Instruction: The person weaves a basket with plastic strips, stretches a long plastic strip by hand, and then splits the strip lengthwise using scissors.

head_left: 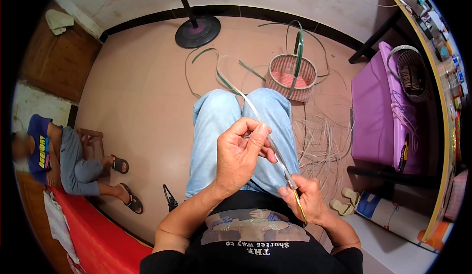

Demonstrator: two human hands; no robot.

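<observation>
My left hand [240, 148] pinches a long pale plastic weaving strip [253, 108] between thumb and fingers, above my knees. One end of the strip arcs away toward the floor; the other slants down to my right hand. My right hand [309, 196] is closed around a pair of scissors [297, 198] with a gold-coloured handle, close to my waist. The scissors' metal blades meet the strip; whether they are parted is too small to tell. Beyond my knees, a woven basket [280, 88] with a green strip [300, 53] rising over it stands on the floor.
Loose thin strips [322, 144] lie tangled on the floor to my right. A purple storage box [369, 112] carries a smaller basket [413, 75], beside a cluttered table [427, 26]. A round stand base [197, 31] stands ahead. On the left sits a person [73, 156] in sandals.
</observation>
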